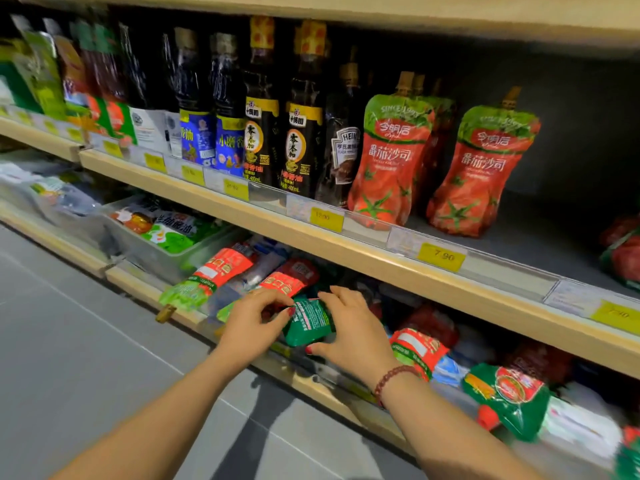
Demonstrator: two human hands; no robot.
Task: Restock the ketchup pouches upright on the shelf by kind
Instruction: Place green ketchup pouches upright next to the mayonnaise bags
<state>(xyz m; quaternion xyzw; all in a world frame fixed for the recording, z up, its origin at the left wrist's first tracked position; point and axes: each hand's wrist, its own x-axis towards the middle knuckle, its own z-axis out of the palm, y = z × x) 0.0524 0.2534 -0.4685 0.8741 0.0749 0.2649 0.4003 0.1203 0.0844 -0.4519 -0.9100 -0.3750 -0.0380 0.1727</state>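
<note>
In a supermarket aisle with a grey tiled floor (pixel 86 341), you stand at the sauce bay with the restock barely under way. Nearest you, both hands are on one green pouch (pixel 308 323) at the front of the lower shelf (pixel 138 289). Your left hand (pixel 249 323) pinches its top edge, and your right hand (pixel 353 330) curls over it with the thumb beneath.

Around it, most of the work is still waiting. A red-and-green pouch (pixel 214 271) lies flat to the left, a second one (pixel 415 348) lies by your right wrist, and a larger green pouch (pixel 509 396) lies further right, all mixed together.

Beyond, on the upper shelf (pixel 346 251), two red ketchup pouches (pixel 391 157) (pixel 481 168) stand upright beside the dark sauce bottles (pixel 301 133), with more behind the first. At the far right edge, a few red pouches (pixel 623 251) appear to be slumped over. The bare stretch of shelf between them still looks to need filling.
</note>
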